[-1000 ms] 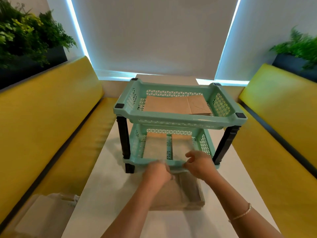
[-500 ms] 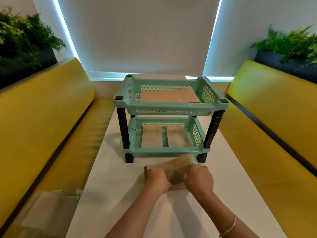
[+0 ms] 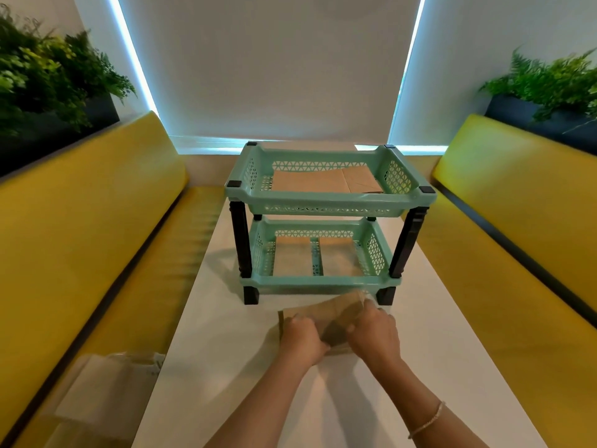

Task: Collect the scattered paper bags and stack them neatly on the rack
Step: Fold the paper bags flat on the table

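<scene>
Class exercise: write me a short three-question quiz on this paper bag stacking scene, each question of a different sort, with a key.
1. True or false: the top tray of the mint rack holds flat paper bags.
2. Which hands grip the brown paper bag in front of the rack? A) left hand only B) right hand only C) both
3. Fill in: more bags lie on the yellow ____ at lower left.

Key: 1 true; 2 C; 3 bench
</scene>
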The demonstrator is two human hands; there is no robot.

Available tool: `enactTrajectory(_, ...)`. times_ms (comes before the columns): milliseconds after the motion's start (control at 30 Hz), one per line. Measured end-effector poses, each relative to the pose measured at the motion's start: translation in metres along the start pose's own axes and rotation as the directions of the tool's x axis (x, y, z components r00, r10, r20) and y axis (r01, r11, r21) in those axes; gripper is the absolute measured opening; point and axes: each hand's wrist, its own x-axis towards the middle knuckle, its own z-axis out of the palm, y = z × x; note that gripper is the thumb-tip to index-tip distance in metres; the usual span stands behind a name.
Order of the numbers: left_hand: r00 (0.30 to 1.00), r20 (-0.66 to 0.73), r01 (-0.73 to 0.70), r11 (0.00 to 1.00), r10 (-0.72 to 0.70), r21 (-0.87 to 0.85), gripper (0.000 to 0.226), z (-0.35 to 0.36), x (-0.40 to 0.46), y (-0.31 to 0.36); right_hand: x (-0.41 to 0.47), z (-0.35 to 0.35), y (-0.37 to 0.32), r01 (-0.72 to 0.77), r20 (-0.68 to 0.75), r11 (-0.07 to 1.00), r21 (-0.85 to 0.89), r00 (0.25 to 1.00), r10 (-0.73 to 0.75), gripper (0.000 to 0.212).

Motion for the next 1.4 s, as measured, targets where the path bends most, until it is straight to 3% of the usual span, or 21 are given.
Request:
enactTrajectory(233,0.999,0.016,-0.033,0.997,0.032,0.064,0.056,0.000,0.001,0.002,0.013,-0.014,0.004,-0.091,0.068,0.922,0.377,0.995,0.070,0.050)
enactTrajectory(367,1.000,0.025,-0.014,1.000,0.013,0.023,0.064,-0.001,0.002,0.002,0.015,-0.011,0.006,-0.077,0.122,0.919,0.386,0.992,0.032,0.034)
enactTrajectory(467,0.997,-0.006,0.079,0.977,-0.081,-0.197,0.091,-0.002,0.000,-0.004,0.014,-0.014,0.008,-0.067,0.183,0.895,0.441,0.983,-0.017,0.019)
enactTrajectory(567,0.971,-0.181,0.063,0.902,-0.154,-0.427,0.117,-0.007,-0.008,-0.018,0.009,-0.025,0.023,-0.153,0.279,0.737,0.658,0.959,-0.050,0.020)
enactTrajectory(633,0.959,-0.240,-0.054,0.739,-0.148,-0.671,0.120,-0.010,-0.016,-0.031,0.000,-0.032,0.037,-0.192,0.329,0.597,0.779,0.935,-0.129,0.020)
enactTrajectory(700,0.959,-0.274,-0.179,0.583,-0.078,-0.793,0.103,-0.009,-0.028,-0.042,-0.011,-0.032,0.052,-0.199,0.326,0.523,0.829,0.931,-0.164,0.021)
enactTrajectory(833,0.950,-0.312,-0.269,0.577,0.026,-0.771,0.052,0.008,-0.049,-0.050,-0.035,-0.011,0.069,-0.162,0.267,0.569,0.807,0.958,-0.107,0.021)
enactTrajectory(933,0.963,-0.268,-0.233,0.532,0.013,-0.814,0.050,0.031,-0.060,-0.053,-0.052,0.008,0.071,-0.159,0.229,0.591,0.791,0.972,-0.046,0.027)
enactTrajectory(1133,0.958,-0.287,-0.242,0.536,-0.001,-0.809,0.045,0.041,-0.072,-0.050,-0.061,0.013,0.067,-0.082,0.099,0.550,0.831,0.995,-0.002,0.031)
enactTrajectory(1300,0.966,-0.256,-0.220,0.678,0.048,-0.701,0.053,0.044,-0.074,-0.063,-0.067,0.011,0.073,-0.060,0.100,0.581,0.811,0.994,-0.036,0.033)
enactTrajectory(1400,0.982,-0.189,-0.147,0.750,0.031,-0.645,0.050,0.044,-0.075,-0.068,-0.065,0.006,0.078,-0.028,0.113,0.714,0.700,0.991,-0.072,0.027)
